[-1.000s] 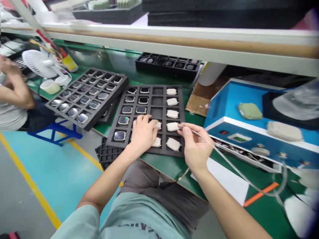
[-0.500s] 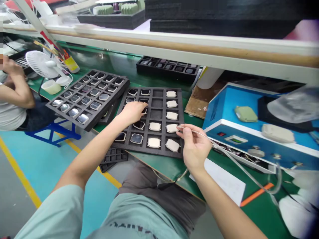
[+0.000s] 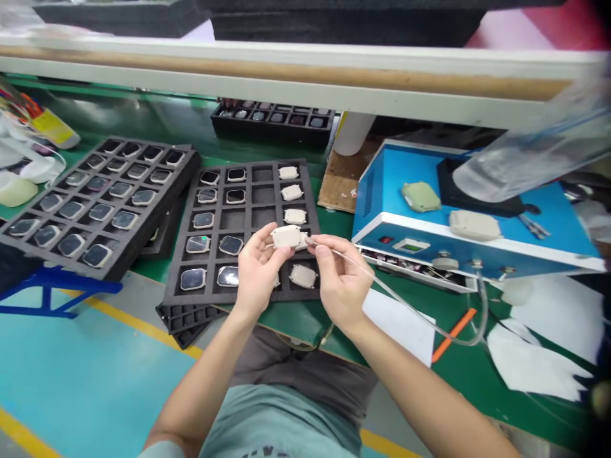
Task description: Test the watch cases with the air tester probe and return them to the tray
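My left hand [image 3: 258,275] holds a cream smartwatch case [image 3: 285,236] between thumb and fingers, its plain pale side facing up. Just right of it, my right hand [image 3: 342,280] pinches the end of a clear thin tube [image 3: 401,305]. The tube's tip is close to the case; whether they touch, I cannot tell. Both hands are over a black foam tray [image 3: 261,197]. Dark-screened watches [image 3: 231,245] fill most of its left columns, pale watch cases [image 3: 292,216] line the right column, and several compartments are empty.
A second foam tray [image 3: 184,181] of watches lies left. At right stands a blue machine [image 3: 370,184] carrying a green case [image 3: 420,196] and a beige case [image 3: 475,224]. White paper [image 3: 401,324] and an orange strip [image 3: 453,335] lie in front. A shelf edge [image 3: 286,89] runs overhead.
My left hand has lifted a watch from the tray's second column and brought it to my right hand, pale side up. The view has shifted to the right.
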The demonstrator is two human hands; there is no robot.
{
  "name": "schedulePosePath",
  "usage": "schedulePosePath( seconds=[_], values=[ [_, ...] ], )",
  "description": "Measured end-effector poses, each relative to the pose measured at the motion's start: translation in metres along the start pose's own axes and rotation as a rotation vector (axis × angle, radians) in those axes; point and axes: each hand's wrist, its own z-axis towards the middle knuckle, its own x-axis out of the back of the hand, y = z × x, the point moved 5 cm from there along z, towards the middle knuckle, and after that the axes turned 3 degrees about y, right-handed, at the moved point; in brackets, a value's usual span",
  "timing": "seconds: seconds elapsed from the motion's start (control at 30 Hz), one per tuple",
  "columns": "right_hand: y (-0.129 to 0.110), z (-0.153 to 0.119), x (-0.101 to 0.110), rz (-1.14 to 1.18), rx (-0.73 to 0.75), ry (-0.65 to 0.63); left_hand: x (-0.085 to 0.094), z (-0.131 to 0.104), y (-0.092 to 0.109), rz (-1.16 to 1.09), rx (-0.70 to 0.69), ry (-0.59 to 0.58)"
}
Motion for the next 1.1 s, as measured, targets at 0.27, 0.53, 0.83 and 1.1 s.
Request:
schedulePosePath(
  seconds=[0.27,0.53,0.83,1.1],
  values=[
    [-0.0029,0.0006,-0.0012,0.046,0.006,-0.052,-0.0007,-0.0023,-0.0027,0.004,-0.061,0.016],
    [-0.0013,0.0004,0.001,-0.046,-0.009,-0.031,-0.0033,-0.0066,-0.0004,0.052,-0.097,0.029],
    [-0.0006,0.001,0.0014,-0.044,-0.003,-0.031,-0.0035,-0.0076,-0.001,0.077,-0.108,0.022],
    [-0.0008,0.0008,0.0012,-0.031,-0.009,-0.028,-0.0037,-0.0082,-0.0006,0.061,-0.116,0.024]
  ],
)
